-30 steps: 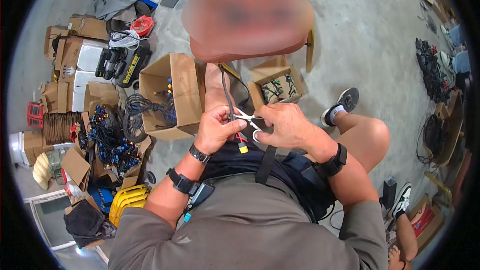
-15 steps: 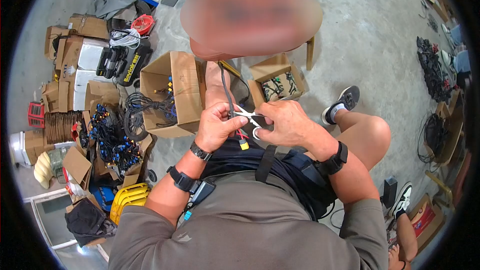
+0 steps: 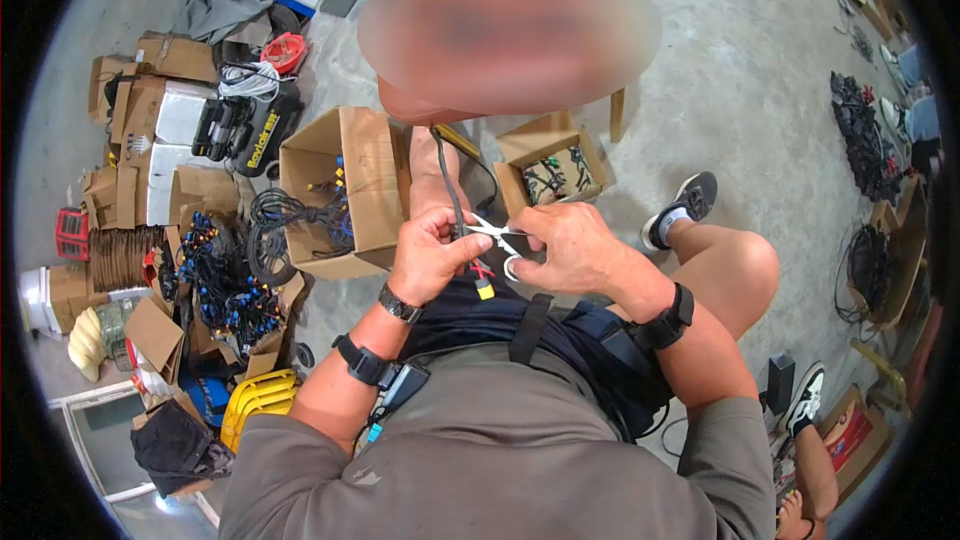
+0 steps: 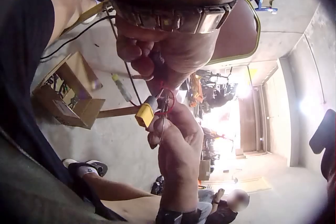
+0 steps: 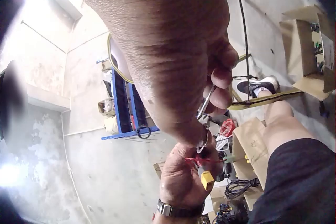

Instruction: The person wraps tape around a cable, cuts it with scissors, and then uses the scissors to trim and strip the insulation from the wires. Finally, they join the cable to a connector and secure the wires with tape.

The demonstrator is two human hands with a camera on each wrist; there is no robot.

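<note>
In the head view, my left hand (image 3: 428, 258) pinches a black cable (image 3: 447, 175) between thumb and fingers, above my lap. A yellow plug (image 3: 486, 292) hangs at the cable's lower end, with short red wire (image 3: 479, 271) just above it. My right hand (image 3: 578, 252) holds metal scissors (image 3: 497, 232), its fingers at the handle loops. The blades are spread and point at the cable beside my left fingertips. In the left wrist view, the yellow plug (image 4: 145, 115) shows below my left hand, close to the right fingertips. My right hand partly hides the scissors (image 5: 206, 104) in the right wrist view.
A reddish-brown chair (image 3: 400, 105) stands in front. An open carton of cables (image 3: 372, 180) and a smaller carton of connectors (image 3: 515, 185) sit by my leg. Bundled cables (image 3: 225, 280), cartons and yellow plastic parts (image 3: 258, 405) crowd the left floor. Another person's leg (image 3: 815, 460) shows lower right.
The yellow plug and the red wire have swayed slightly. Both hands keep their hold on cable and scissors in nearly the same place. The head view has shifted a little.
</note>
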